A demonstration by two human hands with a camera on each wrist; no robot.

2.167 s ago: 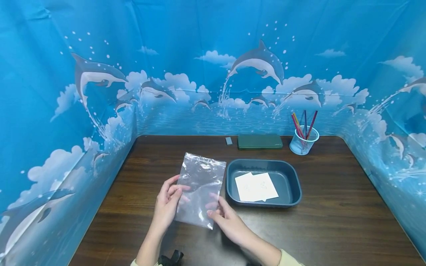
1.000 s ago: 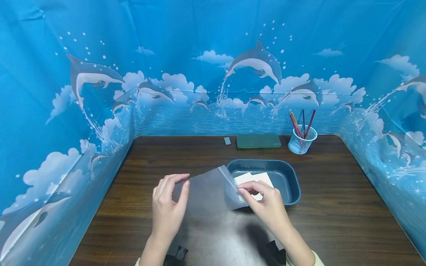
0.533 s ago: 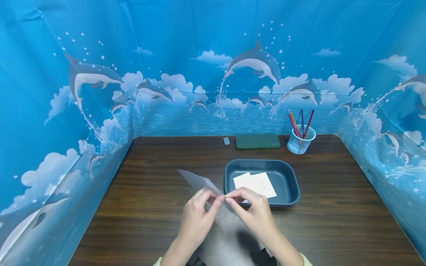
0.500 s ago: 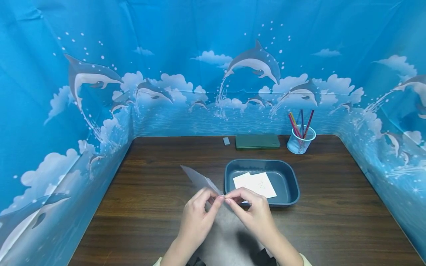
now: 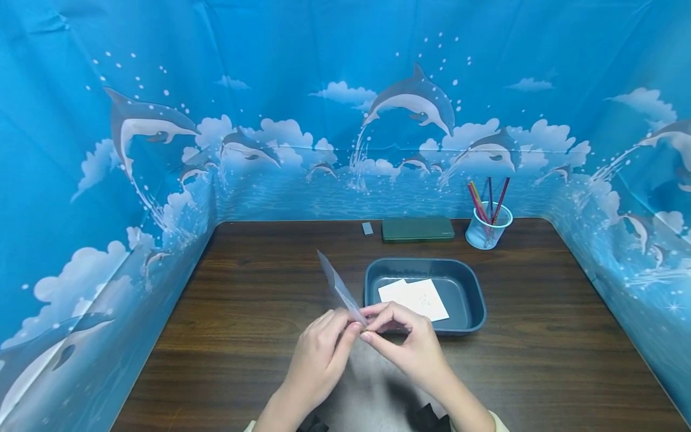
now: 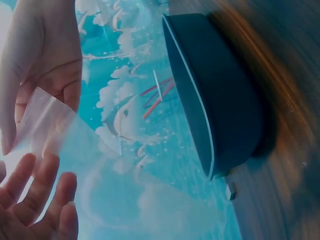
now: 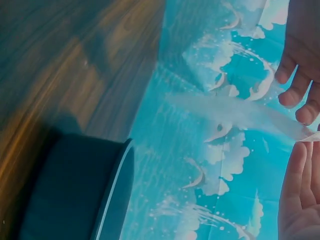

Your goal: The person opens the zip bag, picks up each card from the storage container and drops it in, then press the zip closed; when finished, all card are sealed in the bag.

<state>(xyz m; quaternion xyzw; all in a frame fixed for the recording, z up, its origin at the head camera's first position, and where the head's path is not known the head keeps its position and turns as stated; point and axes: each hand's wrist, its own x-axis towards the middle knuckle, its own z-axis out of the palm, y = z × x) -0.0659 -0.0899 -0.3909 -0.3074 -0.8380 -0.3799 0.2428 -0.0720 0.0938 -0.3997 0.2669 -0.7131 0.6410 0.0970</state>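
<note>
Bag [image 5: 339, 285], papers [image 5: 423, 300] in tray [image 5: 461, 300], pencils [image 5: 502, 197] in cup [image 5: 481, 236]

No text, label, brand or number is showing legibly in any view; a faint line marking is standing on the upper white card [image 5: 425, 300], in the blue-grey tray [image 5: 467, 327], and is staying too small and pale to make out as writing or drawing; a tiny pale mark is sitting near the lower right corner of the green case [image 5: 418, 230], too small to be read
</note>
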